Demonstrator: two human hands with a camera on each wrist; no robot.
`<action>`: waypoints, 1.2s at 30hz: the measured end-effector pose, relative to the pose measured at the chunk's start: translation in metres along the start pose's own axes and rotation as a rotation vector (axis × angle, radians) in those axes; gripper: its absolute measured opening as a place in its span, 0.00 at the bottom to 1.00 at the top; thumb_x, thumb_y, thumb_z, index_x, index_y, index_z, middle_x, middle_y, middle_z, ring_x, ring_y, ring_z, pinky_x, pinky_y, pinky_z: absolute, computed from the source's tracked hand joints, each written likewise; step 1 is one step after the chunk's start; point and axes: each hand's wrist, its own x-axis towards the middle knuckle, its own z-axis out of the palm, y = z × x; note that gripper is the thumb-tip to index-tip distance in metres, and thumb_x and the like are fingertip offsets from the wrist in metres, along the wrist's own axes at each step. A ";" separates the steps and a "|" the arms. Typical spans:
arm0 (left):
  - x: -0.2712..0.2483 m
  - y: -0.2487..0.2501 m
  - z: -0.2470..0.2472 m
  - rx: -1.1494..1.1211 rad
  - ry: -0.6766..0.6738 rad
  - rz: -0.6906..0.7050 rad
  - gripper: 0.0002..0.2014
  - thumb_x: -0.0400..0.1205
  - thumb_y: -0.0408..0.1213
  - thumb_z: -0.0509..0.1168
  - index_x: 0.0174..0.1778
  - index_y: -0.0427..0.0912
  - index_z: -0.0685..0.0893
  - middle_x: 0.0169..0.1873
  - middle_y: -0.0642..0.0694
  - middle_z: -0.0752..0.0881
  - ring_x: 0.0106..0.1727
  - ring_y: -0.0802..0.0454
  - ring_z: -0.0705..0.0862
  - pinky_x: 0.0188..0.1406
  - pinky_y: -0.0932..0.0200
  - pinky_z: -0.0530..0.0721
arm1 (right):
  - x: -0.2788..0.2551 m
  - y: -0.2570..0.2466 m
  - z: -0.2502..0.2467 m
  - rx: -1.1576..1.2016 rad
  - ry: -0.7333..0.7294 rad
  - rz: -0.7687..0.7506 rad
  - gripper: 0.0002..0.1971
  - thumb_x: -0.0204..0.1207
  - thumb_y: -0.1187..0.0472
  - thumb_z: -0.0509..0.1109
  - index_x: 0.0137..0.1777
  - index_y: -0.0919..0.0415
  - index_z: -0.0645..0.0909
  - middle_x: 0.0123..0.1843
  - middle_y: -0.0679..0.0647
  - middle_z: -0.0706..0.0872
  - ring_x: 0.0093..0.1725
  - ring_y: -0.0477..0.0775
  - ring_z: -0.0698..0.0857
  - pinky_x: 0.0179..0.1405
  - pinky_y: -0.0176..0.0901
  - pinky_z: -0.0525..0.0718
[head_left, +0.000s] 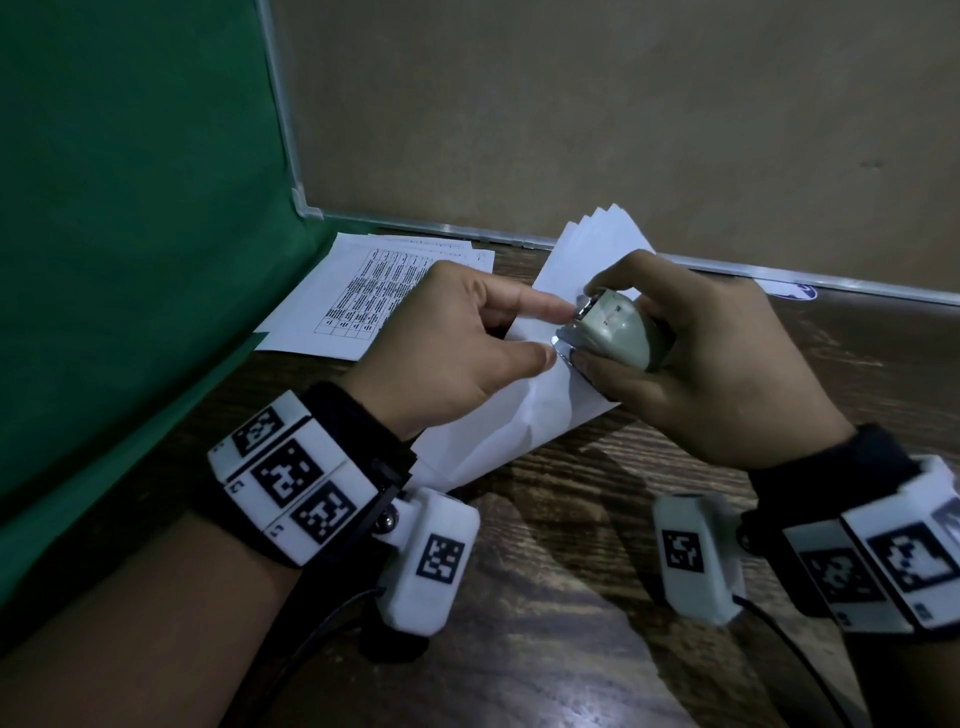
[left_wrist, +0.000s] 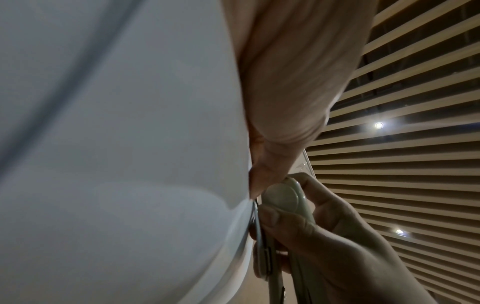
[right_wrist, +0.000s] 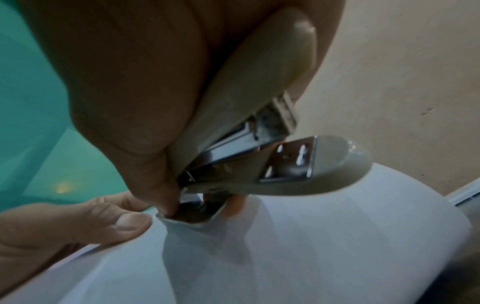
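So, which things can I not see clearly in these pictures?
- Head view: the right hand covers much of the stapler.
- Head view: the text on the printed page is too small to read.
- Right wrist view: blur at the corner of the white sheets; no staple can be told.
- Left wrist view: the white sheets hide most of the left hand.

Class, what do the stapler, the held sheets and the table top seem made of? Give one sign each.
The stapler: likely glossy grey-green plastic shell, shiny metal in its mouth. The sheets: thin matt white paper, bending, fanned at the corner. The table top: dark wood or wood-look laminate; grain lines show.
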 end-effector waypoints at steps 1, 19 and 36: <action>0.000 0.000 0.001 -0.010 0.002 -0.003 0.15 0.77 0.29 0.79 0.55 0.52 0.96 0.23 0.55 0.79 0.26 0.56 0.70 0.33 0.62 0.70 | 0.000 0.000 0.000 0.001 0.000 -0.002 0.14 0.75 0.55 0.82 0.55 0.54 0.83 0.30 0.49 0.86 0.29 0.51 0.81 0.31 0.35 0.75; 0.001 0.003 0.007 -0.382 0.053 -0.310 0.14 0.76 0.20 0.75 0.53 0.41 0.94 0.52 0.37 0.95 0.56 0.40 0.93 0.66 0.44 0.89 | -0.001 -0.012 -0.002 0.027 0.054 -0.109 0.20 0.69 0.47 0.72 0.57 0.59 0.86 0.38 0.49 0.88 0.36 0.47 0.77 0.36 0.32 0.75; 0.011 0.001 -0.018 -0.085 0.190 0.062 0.21 0.85 0.23 0.68 0.74 0.40 0.85 0.61 0.50 0.93 0.59 0.61 0.91 0.60 0.60 0.90 | 0.001 0.007 -0.005 -0.077 0.621 0.035 0.15 0.73 0.60 0.80 0.56 0.66 0.83 0.41 0.50 0.84 0.36 0.52 0.81 0.36 0.53 0.81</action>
